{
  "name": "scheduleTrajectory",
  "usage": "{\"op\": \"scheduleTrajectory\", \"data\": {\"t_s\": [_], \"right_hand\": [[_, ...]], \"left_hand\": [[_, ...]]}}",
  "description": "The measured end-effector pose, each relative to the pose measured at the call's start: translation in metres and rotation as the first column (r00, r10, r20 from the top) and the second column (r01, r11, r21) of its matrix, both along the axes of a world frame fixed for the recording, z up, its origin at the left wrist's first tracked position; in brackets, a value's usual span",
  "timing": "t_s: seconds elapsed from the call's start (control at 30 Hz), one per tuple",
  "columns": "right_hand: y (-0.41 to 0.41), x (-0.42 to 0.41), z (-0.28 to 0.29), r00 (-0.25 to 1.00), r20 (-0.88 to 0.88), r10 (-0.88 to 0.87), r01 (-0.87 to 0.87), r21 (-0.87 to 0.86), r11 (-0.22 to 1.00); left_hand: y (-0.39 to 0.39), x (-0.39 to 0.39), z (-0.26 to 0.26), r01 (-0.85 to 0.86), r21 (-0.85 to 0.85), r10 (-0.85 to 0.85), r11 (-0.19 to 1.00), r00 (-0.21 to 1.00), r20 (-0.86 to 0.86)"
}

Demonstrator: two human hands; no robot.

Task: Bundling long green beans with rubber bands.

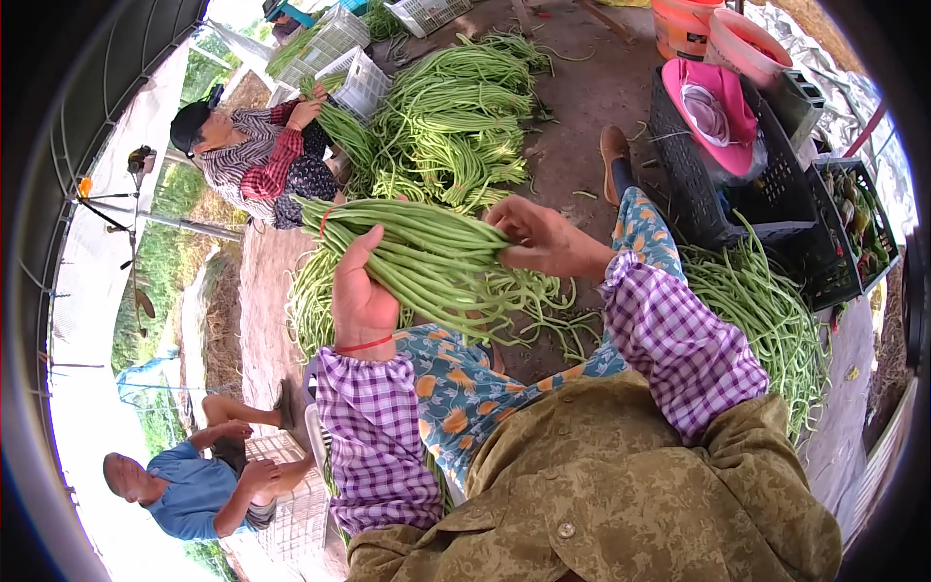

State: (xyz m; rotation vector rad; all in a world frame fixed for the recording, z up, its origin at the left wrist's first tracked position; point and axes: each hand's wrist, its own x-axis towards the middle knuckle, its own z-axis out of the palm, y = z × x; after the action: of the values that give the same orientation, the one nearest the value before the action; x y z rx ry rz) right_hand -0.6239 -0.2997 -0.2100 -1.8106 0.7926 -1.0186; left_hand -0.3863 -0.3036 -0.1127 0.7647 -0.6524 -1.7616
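Observation:
A bundle of green yardlong beans (429, 240) lies across my left hand (364, 291), whose thumb presses over its near side. A thin red band (325, 218) circles the bundle close to its left end. At the other end, the curled fingers and thumb of my right hand (545, 236) grip the bean tips. Several looser beans droop below the bundle. Beneath and beyond it, more long beans (320, 305) are heaped on the ground. Both forearms wear purple checked sleeves.
A large pile of tied beans (465, 109) lies ahead. One person (247, 153) handles beans beside white crates (360, 84); another person (189, 487) sits at lower left. Black crates (727, 196), a pink hat (716, 109), orange buckets (687, 29) and loose beans (764, 327) stand or lie rightward.

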Motion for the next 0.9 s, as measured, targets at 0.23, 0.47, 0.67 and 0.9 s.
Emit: {"op": "scheduleTrajectory", "data": {"t_s": [0.23, 0.47, 0.67, 0.9], "right_hand": [[-0.006, -0.021, -0.017, 0.908, 0.417, -0.035, -0.132, 0.364, 0.922], [-0.004, -0.025, -0.016, 0.888, 0.454, -0.071, -0.115, 0.37, 0.922], [-0.003, -0.023, -0.018, 0.865, 0.492, -0.097, -0.111, 0.376, 0.92], [-0.007, -0.026, -0.027, 0.917, 0.393, -0.069, -0.07, 0.331, 0.941]], "left_hand": [[0.011, 0.004, 0.003, 0.028, 0.046, -0.03, 0.999, 0.999, 0.039], [0.019, 0.003, 0.005, 0.105, 0.08, -0.108, 0.991, 0.994, 0.028], [0.022, 0.008, 0.004, 0.075, 0.096, -0.076, 0.993, 0.997, 0.01], [0.019, 0.017, 0.0, 0.016, 0.154, -0.013, 0.988, 1.0, -0.019]]}}
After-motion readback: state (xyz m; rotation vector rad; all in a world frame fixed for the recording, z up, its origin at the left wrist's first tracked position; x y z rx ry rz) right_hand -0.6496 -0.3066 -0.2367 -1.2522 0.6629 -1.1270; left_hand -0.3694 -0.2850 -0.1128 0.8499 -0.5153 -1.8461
